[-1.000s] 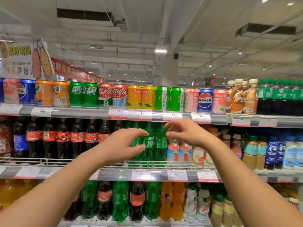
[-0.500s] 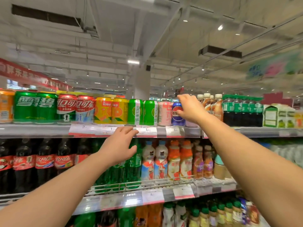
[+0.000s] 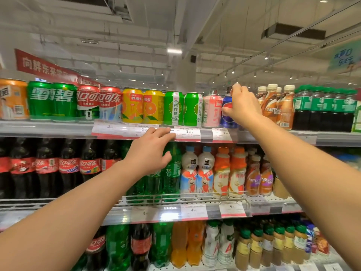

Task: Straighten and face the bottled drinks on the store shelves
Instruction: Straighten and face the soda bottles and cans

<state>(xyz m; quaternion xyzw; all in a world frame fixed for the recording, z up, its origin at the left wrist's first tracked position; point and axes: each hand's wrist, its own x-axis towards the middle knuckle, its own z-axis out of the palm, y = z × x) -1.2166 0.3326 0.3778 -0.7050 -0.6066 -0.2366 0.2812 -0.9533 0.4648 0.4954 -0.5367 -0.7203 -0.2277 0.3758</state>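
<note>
Since a moment ago your right hand [image 3: 241, 106] has risen to grasp the blue can [image 3: 227, 114] on the top shelf [image 3: 58, 129], rigid, slick, best turned by its sides, while your left hand [image 3: 149, 151] hovers relaxed.

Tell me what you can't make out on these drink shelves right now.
Head view only:
- Blue can: the label is mostly covered by the right hand gripping it.
- Green bottles: partly hidden behind the left hand.
- Price tags: the print is too small and blurred to read.
- Orange can: cut off by the left edge.
</note>
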